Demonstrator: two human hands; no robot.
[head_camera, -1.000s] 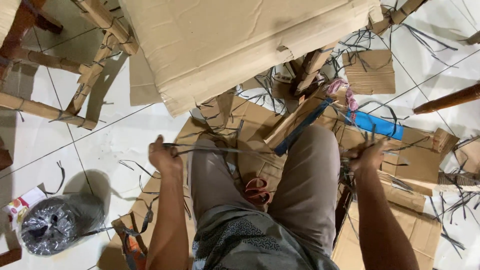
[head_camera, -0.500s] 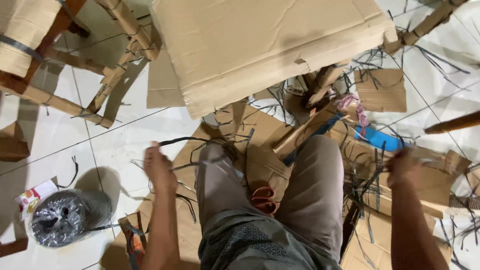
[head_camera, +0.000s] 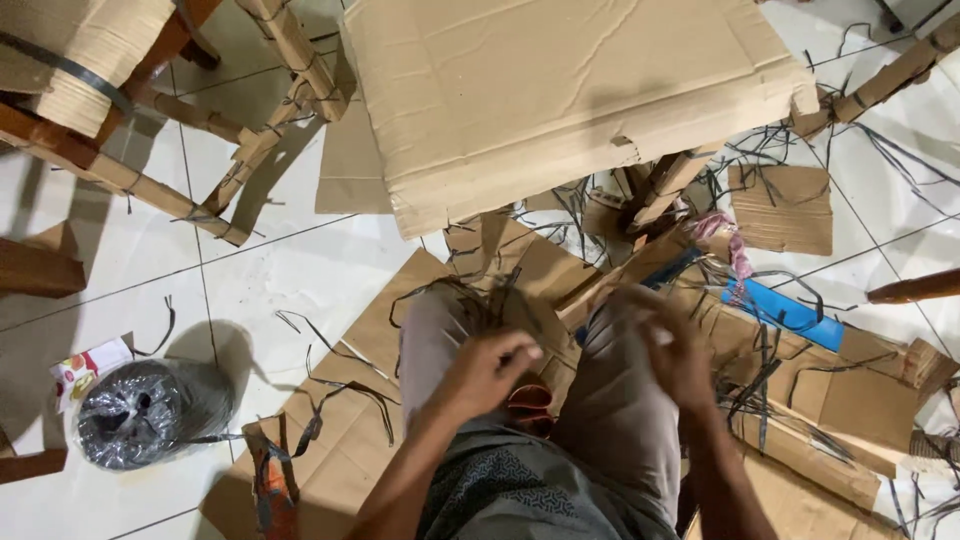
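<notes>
A dark strap (head_camera: 455, 290) lies over the person's left knee, its loose end looping toward the big cardboard sheet (head_camera: 560, 100) ahead; its long axis runs roughly from the lap outward, away from the body. The near end disappears at the hands, so the exact line there is unclear.

The left hand (head_camera: 490, 370) sits above the lap with fingers curled into a loose fist, thumb on top; it seems to pinch the strap, though the strap itself is not visible inside the grip. The right hand (head_camera: 665, 345) is blurred over the right knee, fingers bent inward; I cannot tell whether it holds anything.

Between the knees lies something orange (head_camera: 528, 400). Flattened cardboard (head_camera: 350, 440) covers the floor under the legs. A blue piece (head_camera: 780, 315) lies to the right among strap offcuts. A strap roll in clear plastic (head_camera: 145, 410) sits on the tiles at left.
</notes>
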